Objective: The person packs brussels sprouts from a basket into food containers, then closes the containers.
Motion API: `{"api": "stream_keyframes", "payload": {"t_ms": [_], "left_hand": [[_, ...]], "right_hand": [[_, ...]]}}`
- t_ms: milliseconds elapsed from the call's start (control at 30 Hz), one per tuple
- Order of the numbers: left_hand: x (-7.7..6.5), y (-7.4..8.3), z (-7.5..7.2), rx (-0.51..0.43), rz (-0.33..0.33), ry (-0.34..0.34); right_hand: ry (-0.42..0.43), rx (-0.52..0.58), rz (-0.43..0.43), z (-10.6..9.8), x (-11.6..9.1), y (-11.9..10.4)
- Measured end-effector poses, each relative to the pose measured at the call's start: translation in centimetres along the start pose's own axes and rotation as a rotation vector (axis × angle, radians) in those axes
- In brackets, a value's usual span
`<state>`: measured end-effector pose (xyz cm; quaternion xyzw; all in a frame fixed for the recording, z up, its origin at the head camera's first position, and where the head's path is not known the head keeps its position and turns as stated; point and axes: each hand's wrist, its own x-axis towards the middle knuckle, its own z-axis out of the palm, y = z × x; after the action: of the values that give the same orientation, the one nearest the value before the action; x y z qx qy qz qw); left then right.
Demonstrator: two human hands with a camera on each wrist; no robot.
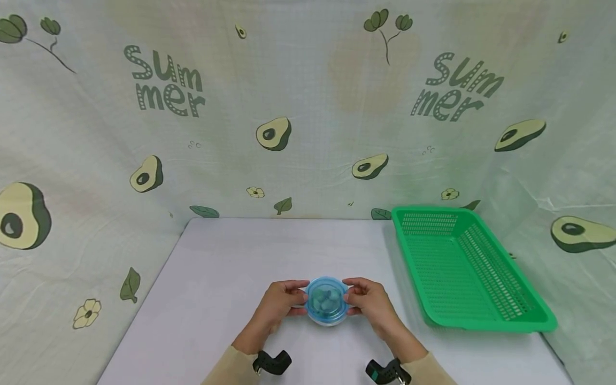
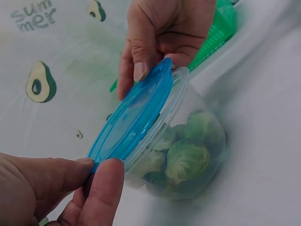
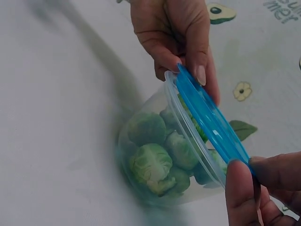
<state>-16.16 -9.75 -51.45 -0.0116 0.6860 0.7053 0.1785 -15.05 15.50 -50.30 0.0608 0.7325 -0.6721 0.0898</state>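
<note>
A round blue lid (image 1: pixel 327 299) lies over a clear plastic bowl (image 3: pixel 155 186) near the front middle of the table. In the wrist views a narrow gap shows between the lid and the bowl's rim. Several Brussels sprouts (image 2: pixel 186 160) fill the bowl and show through its side. My left hand (image 1: pixel 287 302) pinches the lid's left edge between thumb and fingers. On the opposite edge, my right hand (image 1: pixel 369 305) pinches the lid the same way.
A green plastic basket (image 1: pixel 481 325) with slotted walls stands on the right of the white table (image 1: pixel 231 267). Behind and at both sides hangs a cloth (image 1: pixel 317 107) printed with avocados. Black straps (image 1: pixel 271 362) sit on both wrists.
</note>
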Motion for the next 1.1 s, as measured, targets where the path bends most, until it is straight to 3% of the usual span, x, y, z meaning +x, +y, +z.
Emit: {"api": "stream_keyframes", "payload": {"t_ms": [1100], "left_hand": [[-0.3,-0.9,0.2,0.074,0.050,0.006]], "right_hand": [[0.100,-0.101,-0.035,0.9,-0.3,1.3]]}}
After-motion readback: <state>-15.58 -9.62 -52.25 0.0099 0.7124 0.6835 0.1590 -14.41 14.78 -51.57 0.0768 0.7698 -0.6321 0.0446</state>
